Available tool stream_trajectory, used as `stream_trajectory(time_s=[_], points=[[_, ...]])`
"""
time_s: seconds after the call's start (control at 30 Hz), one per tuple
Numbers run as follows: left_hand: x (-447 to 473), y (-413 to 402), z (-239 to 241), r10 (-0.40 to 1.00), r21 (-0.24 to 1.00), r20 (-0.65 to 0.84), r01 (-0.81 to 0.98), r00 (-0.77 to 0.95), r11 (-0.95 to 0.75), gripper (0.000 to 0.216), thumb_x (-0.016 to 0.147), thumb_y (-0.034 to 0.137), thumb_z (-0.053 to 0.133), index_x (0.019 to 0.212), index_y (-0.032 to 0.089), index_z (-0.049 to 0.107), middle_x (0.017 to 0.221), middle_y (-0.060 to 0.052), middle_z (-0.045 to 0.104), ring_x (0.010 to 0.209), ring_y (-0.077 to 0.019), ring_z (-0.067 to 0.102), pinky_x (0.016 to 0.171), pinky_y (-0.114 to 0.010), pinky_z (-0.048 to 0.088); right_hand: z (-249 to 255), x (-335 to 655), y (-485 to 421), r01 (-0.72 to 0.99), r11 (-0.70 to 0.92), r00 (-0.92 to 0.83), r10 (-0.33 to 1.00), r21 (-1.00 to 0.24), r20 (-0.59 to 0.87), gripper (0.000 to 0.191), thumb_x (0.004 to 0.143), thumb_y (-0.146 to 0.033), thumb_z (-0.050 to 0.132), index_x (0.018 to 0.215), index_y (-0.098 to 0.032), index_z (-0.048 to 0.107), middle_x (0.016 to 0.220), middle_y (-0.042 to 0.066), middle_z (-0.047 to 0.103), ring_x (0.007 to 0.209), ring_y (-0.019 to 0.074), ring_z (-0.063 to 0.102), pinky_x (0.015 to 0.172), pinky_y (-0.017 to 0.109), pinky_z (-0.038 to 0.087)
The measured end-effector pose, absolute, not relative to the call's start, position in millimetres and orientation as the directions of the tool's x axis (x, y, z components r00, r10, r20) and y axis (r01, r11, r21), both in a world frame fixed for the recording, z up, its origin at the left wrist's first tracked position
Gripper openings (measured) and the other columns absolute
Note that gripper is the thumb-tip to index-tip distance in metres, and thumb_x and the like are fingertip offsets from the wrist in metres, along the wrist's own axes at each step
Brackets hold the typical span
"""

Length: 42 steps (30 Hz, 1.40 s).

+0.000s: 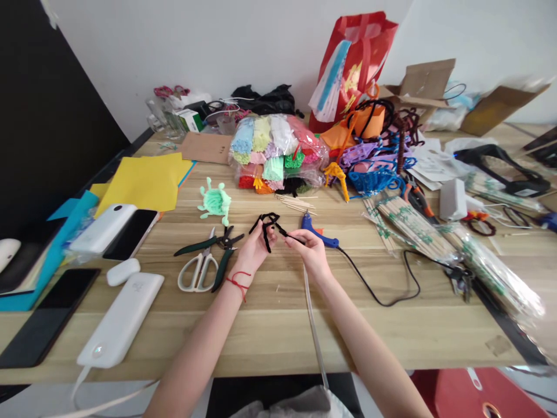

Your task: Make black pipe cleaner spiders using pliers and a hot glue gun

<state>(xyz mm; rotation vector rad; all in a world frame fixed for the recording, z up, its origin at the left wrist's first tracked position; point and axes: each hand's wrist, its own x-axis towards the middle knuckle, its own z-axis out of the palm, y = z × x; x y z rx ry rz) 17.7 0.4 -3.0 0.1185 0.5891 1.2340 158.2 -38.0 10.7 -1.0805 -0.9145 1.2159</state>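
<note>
My left hand [258, 242] pinches a bent black pipe cleaner [270, 218] shaped into a small looped form above the table. From the right, my right hand [310, 248] grips a straight end of the black pipe cleaner with its fingertips. Whether it is one strand or several joined ones I cannot tell. Just behind my right hand lies a blue glue gun [319, 232] with a black cord. Left of my left hand are white-handled scissors [198, 271] and green-handled cutters [224, 255]. A pale green pipe cleaner shape [214, 201] sits farther back.
A plastic bag of coloured pipe cleaners [278, 154] lies at the back, near a red bag [354, 64]. Packs of wooden sticks [413, 223] and orange-handled pliers [416, 196] lie right. Phones and a white power bank [122, 319] are left, with yellow sheets [139, 183] behind.
</note>
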Motion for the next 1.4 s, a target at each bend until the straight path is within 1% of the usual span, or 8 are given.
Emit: stream_trajectory(time_s=[0.23,0.37,0.57,0.73,0.9,1.03,1.2,1.4], points=[[18.8,-1.0,-1.8,0.904,0.419,-0.354,-0.824,0.239,0.382,0.020,0.091,0.021,0.051,0.081,0.013,0.066,0.066,-0.003,0.064,0.061,-0.0113,0.062,0.059,-0.024,0.054,5.5,150.6,-40.0,-0.406,-0.034,0.098,0.992,-0.913,-0.081,0.026,0.069,-0.041,0.075,0.079,-0.019,0.064,0.070,0.002,0.071,0.066,0.0156,0.067,0.068,0.031,0.054],[20.3,-2.6,-0.5,0.912,0.419,-0.341,-0.832,0.229,0.365,0.020,0.091,0.020,0.052,0.079,0.013,0.066,0.066,-0.002,0.064,0.060,-0.0096,0.061,0.058,-0.021,0.053,3.3,148.8,-39.7,-0.478,-0.042,0.122,0.986,-0.878,-0.113,0.025,0.063,-0.037,0.079,0.076,-0.020,0.067,0.069,-0.002,0.067,0.060,0.0106,0.060,0.064,0.025,0.050],[20.8,-2.3,-4.3,0.923,0.445,-0.301,-0.821,0.239,0.357,0.022,0.091,0.022,0.052,0.079,0.012,0.067,0.066,-0.002,0.064,0.062,-0.0105,0.062,0.060,-0.023,0.053,7.3,149.3,-42.6,-0.486,-0.061,0.125,0.983,-0.872,-0.138,0.026,0.054,-0.028,0.085,0.071,-0.020,0.068,0.069,-0.001,0.071,0.068,0.0137,0.065,0.073,0.028,0.051],[20.4,-1.8,-6.7,0.917,0.461,-0.311,-0.804,0.251,0.376,0.019,0.090,0.022,0.054,0.079,0.013,0.067,0.066,-0.002,0.064,0.061,-0.0114,0.062,0.061,-0.025,0.054,8.0,148.8,-42.5,-0.491,-0.060,0.088,0.989,-0.869,-0.118,0.033,0.060,-0.032,0.082,0.087,-0.020,0.069,0.074,0.001,0.074,0.070,0.0157,0.069,0.077,0.031,0.053],[20.7,-2.2,-5.1,0.920,0.472,-0.299,-0.799,0.252,0.373,0.021,0.090,0.023,0.054,0.077,0.013,0.067,0.066,-0.003,0.064,0.060,-0.0118,0.061,0.061,-0.026,0.054,6.7,148.0,-41.6,-0.487,-0.029,0.104,0.990,-0.873,-0.091,0.027,0.065,-0.036,0.079,0.080,-0.020,0.063,0.072,0.001,0.074,0.071,0.0160,0.070,0.077,0.031,0.053],[21.8,-2.7,-4.9,0.918,0.469,-0.305,-0.799,0.254,0.377,0.017,0.089,0.021,0.056,0.079,0.013,0.067,0.066,-0.003,0.064,0.062,-0.0115,0.062,0.062,-0.025,0.054,4.1,148.2,-40.6,-0.367,0.063,0.176,0.984,-0.928,-0.002,0.026,0.062,-0.035,0.081,0.074,-0.019,0.063,0.079,0.003,0.073,0.078,0.0176,0.069,0.078,0.031,0.053],[22.5,-3.6,-5.2,0.911,0.484,-0.327,-0.783,0.252,0.390,0.012,0.087,0.019,0.059,0.083,0.012,0.068,0.068,-0.002,0.065,0.063,-0.0103,0.063,0.061,-0.022,0.053,2.2,152.5,-40.6,-0.056,0.257,0.272,0.934,-0.965,0.233,0.020,0.068,-0.035,0.078,0.071,-0.018,0.066,0.080,0.005,0.070,0.076,0.0174,0.066,0.072,0.031,0.054],[24.1,-4.8,-3.0,0.901,0.474,-0.352,-0.782,0.253,0.404,0.018,0.090,0.016,0.052,0.081,0.012,0.068,0.067,-0.003,0.065,0.061,-0.0105,0.062,0.057,-0.022,0.053,3.9,160.0,-48.4,0.405,0.533,0.219,0.732,-0.743,0.645,0.008,0.085,-0.021,0.063,0.092,-0.022,0.068,0.084,0.005,0.070,0.074,0.0163,0.065,0.068,0.031,0.055]])
